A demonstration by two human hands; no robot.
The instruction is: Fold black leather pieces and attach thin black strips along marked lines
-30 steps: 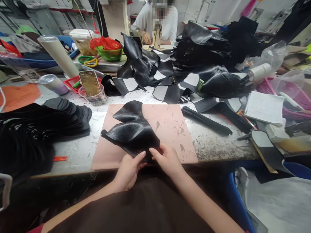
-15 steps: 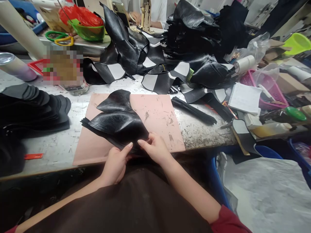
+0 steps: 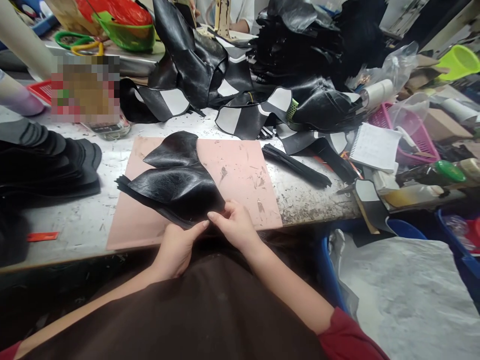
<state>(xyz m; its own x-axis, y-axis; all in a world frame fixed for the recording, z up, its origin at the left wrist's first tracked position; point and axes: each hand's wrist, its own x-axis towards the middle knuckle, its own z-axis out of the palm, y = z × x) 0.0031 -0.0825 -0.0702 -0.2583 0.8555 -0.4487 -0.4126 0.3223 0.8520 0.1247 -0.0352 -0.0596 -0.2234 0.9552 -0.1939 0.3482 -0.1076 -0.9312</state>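
Observation:
A glossy black leather piece [image 3: 176, 187] lies on a pink board [image 3: 240, 165], its near edge reaching toward the board's front. My left hand [image 3: 178, 247] pinches that near edge, thumb on top and fingers hidden beneath. Close beside it, my right hand [image 3: 236, 225] grips the same edge, its thumb nearly meeting the left one. A dark bundle of strips [image 3: 127, 187] shows under the leather's left side. Another strip bundle [image 3: 298, 165] lies right of the board.
Stacked dark pieces [image 3: 48, 160] stand at left. Black leather parts [image 3: 187, 60] cover the back, where another person sits by a machine [image 3: 222, 20]. To the right are a notebook [image 3: 375, 145], a pink basket [image 3: 420, 155] and, below, a blue bin [image 3: 326, 270].
The view has shifted slightly, so the bench contents sit a little further left and higher. My left thumb has moved closer to the right thumb along the leather edge.

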